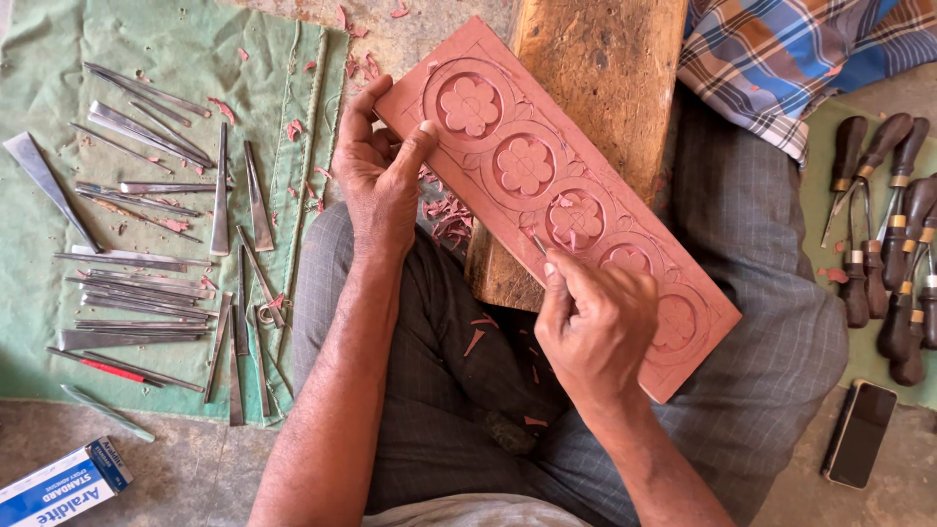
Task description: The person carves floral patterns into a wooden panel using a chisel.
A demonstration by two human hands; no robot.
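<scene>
A long reddish wooden panel carved with a row of round flower medallions lies slanted across a thick wooden block over my lap. My left hand grips the panel's near left edge, thumb pressed on its face. My right hand rests on the panel's lower part and pinches a thin metal carving tool, whose tip touches the wood beside the third medallion.
Several steel chisels lie on a green cloth at my left. Wooden-handled tools sit on the right, with a dark phone below them. A blue-and-white glue box sits bottom left. Red shavings litter my lap.
</scene>
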